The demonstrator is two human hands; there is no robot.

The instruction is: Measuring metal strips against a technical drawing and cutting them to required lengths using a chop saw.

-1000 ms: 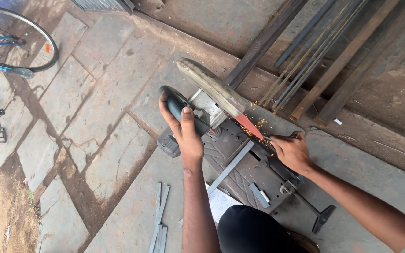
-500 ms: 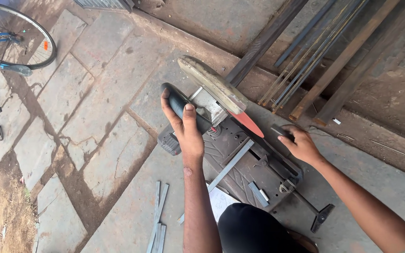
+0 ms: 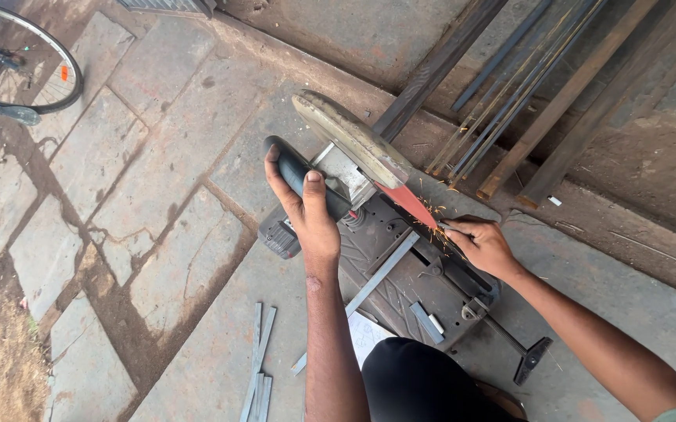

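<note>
A chop saw [image 3: 350, 141] with a dusty guard and a red cutting disc [image 3: 408, 203] stands on its dark base [image 3: 400, 301] on the stone floor. My left hand [image 3: 307, 215] is closed around the saw's dark handle. My right hand [image 3: 479, 242] is just right of the disc and presses on a flat grey metal strip [image 3: 377, 277] that lies across the base. Small orange sparks fly where the disc meets the strip. My dark-clothed knee [image 3: 424, 383] is just in front of the base.
Several cut metal strips [image 3: 258, 363] lie on the floor at the lower left. Long steel bars and angle sections [image 3: 525, 86] lean against the wall behind the saw. The vise screw handle [image 3: 529, 359] sticks out to the right. A bicycle wheel [image 3: 17, 55] is at the far left.
Sparks show at the disc now, where half a second ago there were none. My right hand has shifted slightly toward the disc. My left hand stays on the handle.
</note>
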